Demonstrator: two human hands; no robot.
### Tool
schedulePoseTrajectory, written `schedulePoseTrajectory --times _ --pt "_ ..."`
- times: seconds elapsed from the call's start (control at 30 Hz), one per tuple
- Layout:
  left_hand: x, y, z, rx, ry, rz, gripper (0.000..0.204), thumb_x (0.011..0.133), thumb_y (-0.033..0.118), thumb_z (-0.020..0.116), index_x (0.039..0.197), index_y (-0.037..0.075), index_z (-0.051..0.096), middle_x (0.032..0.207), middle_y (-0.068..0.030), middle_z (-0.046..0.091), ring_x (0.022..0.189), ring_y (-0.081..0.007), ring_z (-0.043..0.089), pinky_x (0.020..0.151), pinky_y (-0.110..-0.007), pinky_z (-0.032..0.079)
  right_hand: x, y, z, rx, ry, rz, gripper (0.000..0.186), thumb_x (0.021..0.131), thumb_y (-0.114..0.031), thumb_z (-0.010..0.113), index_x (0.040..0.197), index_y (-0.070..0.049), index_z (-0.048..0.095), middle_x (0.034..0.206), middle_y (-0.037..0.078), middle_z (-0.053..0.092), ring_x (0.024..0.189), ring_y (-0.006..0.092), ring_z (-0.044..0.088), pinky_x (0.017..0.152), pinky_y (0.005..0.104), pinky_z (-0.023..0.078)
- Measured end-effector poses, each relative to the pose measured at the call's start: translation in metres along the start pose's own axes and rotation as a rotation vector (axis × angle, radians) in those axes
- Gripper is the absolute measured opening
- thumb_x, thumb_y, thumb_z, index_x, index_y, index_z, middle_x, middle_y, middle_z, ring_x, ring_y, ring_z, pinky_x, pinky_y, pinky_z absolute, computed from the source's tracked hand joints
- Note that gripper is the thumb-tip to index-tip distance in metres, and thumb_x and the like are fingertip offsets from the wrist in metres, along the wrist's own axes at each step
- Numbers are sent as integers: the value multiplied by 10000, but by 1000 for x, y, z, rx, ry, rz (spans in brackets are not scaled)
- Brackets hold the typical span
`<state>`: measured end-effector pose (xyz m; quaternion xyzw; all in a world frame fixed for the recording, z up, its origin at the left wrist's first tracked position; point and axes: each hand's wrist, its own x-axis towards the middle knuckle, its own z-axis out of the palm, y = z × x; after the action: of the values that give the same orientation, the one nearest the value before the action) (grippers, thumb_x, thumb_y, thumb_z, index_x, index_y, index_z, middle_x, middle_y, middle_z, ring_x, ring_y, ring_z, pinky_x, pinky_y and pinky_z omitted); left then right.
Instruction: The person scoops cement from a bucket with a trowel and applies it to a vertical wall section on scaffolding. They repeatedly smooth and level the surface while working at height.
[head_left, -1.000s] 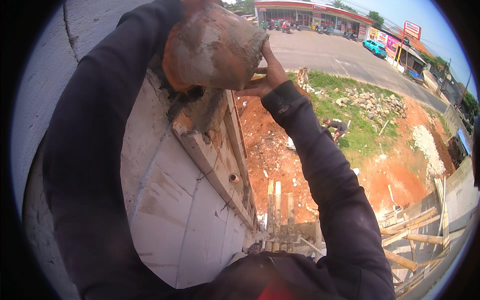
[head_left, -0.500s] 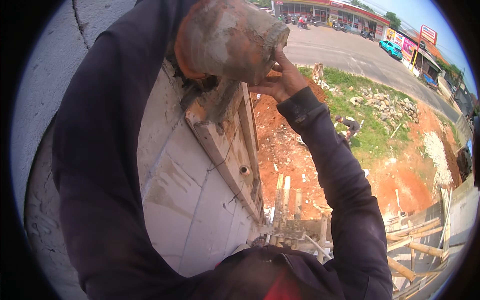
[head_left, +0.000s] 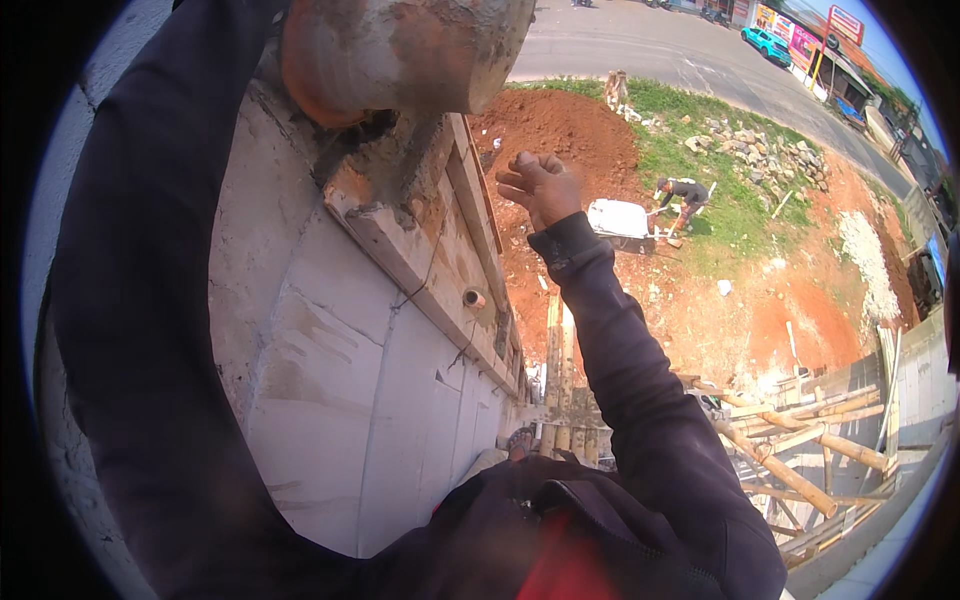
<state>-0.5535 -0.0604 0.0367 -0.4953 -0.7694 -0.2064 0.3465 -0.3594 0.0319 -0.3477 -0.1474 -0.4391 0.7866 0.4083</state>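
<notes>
A bucket [head_left: 410,55] caked with grey cement, its rim orange, hangs tilted mouth-down at the top of the view over a wooden form [head_left: 385,240] along the block wall. Wet grey mortar [head_left: 405,150] lies in the form's upper end beneath the rim. My left arm reaches up beside the bucket, but the hand at its end is out of sight. To the right of the bucket, apart from it, my right hand [head_left: 545,190] is raised in the air with fingers loosely bent and nothing visible in them.
A short pipe end [head_left: 474,298] sticks out of the form. Far below, a person [head_left: 685,200] bends beside a white wheelbarrow [head_left: 618,218] near red soil [head_left: 570,130]. Bamboo scaffolding [head_left: 800,440] stands at lower right. The pale block wall [head_left: 320,400] drops away steeply.
My right hand has let go of the bucket's base and dropped slightly away from it. The view has shifted, placing the bucket further up and left; the wheelbarrow below now shows.
</notes>
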Motion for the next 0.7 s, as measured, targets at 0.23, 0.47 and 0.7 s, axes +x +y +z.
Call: schedulePoseTrajectory --times 0.23,0.47,0.7 --pt "-7 -14 9 4 -4 -2 351 811 366 701 808 16 738 766 -141 698 719 -267 675 653 -384 528 -63 163 -66 -604 3 608 630 930 -581 579 1298 -70 585 992 96 618 706 184 612 537 351 529" --pt "17 -5 2 5 24 -1 346 816 356 698 815 12 736 773 -142 696 724 -270 672 658 -385 528 -44 218 -58 -1007 -495 408 497 914 -507 597 1163 -77 604 780 132 645 564 232 627 485 378 497" --pt "32 -5 4 22 24 -5 341 822 346 694 822 7 734 781 -143 695 729 -274 670 664 -386 528 -6 250 -89 -564 -218 787 184 841 -199 632 967 -71 673 814 113 667 671 236 666 592 385 523"
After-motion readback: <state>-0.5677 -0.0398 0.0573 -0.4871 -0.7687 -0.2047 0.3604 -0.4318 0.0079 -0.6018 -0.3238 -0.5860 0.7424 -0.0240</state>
